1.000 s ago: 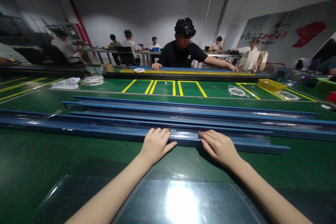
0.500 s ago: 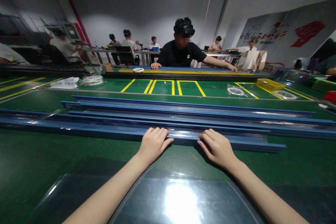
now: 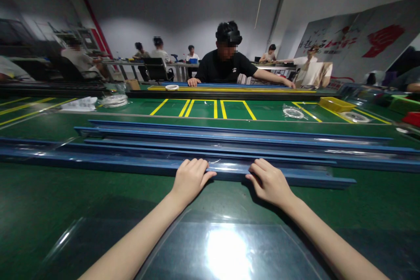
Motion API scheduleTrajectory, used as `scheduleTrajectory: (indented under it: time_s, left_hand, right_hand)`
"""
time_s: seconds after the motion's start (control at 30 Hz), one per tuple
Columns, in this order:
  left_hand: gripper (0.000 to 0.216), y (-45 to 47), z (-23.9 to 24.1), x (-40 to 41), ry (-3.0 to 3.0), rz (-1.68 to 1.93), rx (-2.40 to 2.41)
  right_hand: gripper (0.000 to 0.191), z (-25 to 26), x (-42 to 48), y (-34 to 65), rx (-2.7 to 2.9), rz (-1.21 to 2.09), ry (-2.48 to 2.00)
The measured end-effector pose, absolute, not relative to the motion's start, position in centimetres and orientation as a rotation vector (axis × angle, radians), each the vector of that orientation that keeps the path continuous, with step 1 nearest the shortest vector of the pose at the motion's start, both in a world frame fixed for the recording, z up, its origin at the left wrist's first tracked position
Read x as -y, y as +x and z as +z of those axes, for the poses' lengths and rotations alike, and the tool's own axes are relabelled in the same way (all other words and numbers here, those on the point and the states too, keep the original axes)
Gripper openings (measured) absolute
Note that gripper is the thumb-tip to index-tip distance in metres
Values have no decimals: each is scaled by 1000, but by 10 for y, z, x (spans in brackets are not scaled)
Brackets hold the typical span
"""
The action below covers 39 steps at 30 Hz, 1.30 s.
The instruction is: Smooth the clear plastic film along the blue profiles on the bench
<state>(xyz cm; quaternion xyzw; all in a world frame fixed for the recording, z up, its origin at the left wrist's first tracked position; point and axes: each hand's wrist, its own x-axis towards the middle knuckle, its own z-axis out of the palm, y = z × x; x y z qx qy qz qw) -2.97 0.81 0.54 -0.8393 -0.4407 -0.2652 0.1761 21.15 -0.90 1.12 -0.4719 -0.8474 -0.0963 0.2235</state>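
Observation:
The long blue plastic channel (image 3: 131,164) nearest me lies across the green table, running off to the left. My left hand (image 3: 190,182) is curled over its front wall, fingers inside and thumb along the near side. A short way to the right, my right hand (image 3: 269,183) grips the same wall, its thumb also in front. The fingertips of both hands are partly hidden behind the wall. Just beyond lie several more blue channels (image 3: 236,136), roughly parallel and close together. Under my forearms spreads a clear plastic sheet (image 3: 177,249) with a bright light reflection.
Across the green table (image 3: 108,201), a person in a black shirt (image 3: 219,68) rests both hands along another blue strip. Yellow tape lines (image 3: 215,109) mark the tabletop. Coiled white tubing (image 3: 114,100) lies at left, a yellow tray (image 3: 336,105) at right. Other people sit farther back.

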Motion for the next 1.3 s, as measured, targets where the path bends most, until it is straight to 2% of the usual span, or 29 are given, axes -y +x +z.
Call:
scheduleTrajectory:
  time_s: [0.17, 0.53, 1.3]
  left_hand:
    - [33, -30, 7, -7, -2356, -714, 1251]
    - [30, -28, 8, -6, -2385, -652, 1192]
    - [28, -29, 7, -7, -2383, -633, 1186]
  right_hand:
    - [22, 11, 9, 211, 2340, -262, -1314]
    - [27, 9, 11, 209, 2395, -533, -1317]
    - [28, 15, 12, 211, 2476, -443, -1354]
